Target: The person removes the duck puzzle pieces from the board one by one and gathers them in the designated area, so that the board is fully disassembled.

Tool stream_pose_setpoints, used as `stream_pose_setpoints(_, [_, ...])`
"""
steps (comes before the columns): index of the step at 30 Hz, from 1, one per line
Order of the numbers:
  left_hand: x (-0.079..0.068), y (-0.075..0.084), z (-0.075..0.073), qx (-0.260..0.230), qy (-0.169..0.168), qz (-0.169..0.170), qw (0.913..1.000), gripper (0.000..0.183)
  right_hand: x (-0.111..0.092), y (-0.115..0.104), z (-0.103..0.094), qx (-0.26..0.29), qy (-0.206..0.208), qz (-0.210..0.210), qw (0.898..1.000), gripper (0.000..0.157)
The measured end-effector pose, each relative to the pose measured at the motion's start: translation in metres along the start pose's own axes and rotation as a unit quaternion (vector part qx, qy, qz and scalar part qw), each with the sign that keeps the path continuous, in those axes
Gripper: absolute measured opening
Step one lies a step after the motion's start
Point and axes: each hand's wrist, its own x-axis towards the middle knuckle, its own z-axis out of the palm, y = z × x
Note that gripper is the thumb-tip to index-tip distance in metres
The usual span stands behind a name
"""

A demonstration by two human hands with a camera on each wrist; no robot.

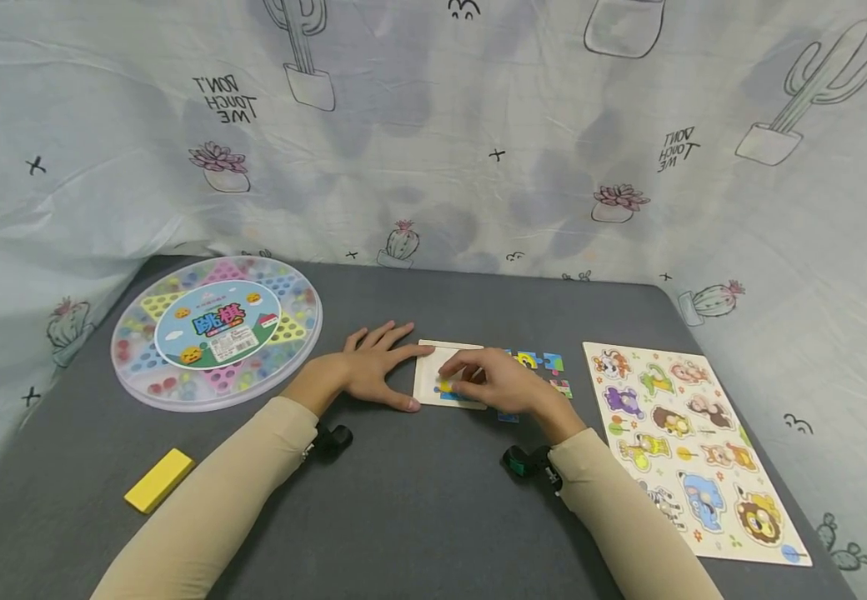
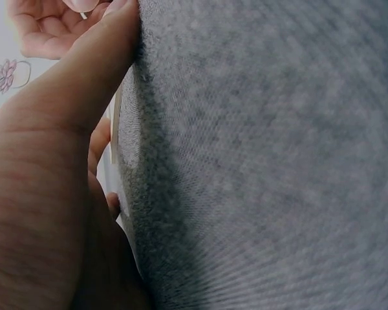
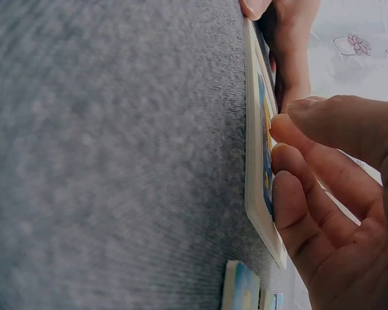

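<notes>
A small pale jigsaw tray lies flat at the middle of the table, with blue and yellow pieces fitted along its near side. My left hand is spread at the tray's left side, its thumb and index finger at the tray's edge. Above the tray, my right hand has bent fingers that touch the pieces inside. In the right wrist view its thumb stands apart from the other fingertips, and no piece shows between them. Loose jigsaw pieces lie just right of the tray, partly hidden by the right hand.
A round Chinese checkers box lies at the back left. Nearer on that side is a yellow block. An animal puzzle board lies at the right, partly under the right sleeve. A printed cloth hangs behind the grey table.
</notes>
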Motion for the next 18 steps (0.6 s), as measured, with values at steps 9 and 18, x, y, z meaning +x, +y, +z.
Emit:
stream_pose_setpoints(9, [0.0003,-0.0002,-0.0005,0.0,-0.003,-0.001,1.0,0.102,0.0001,-0.0022,0.0011,0.007,-0.005,-0.009,1.0,0.024])
stream_pose_setpoints(18, [0.0016,-0.0023,0.0006,0.002,0.0,0.004,1.0,0.104,-0.0009,-0.0031,0.0024,0.014,-0.01,-0.015,1.0,0.034])
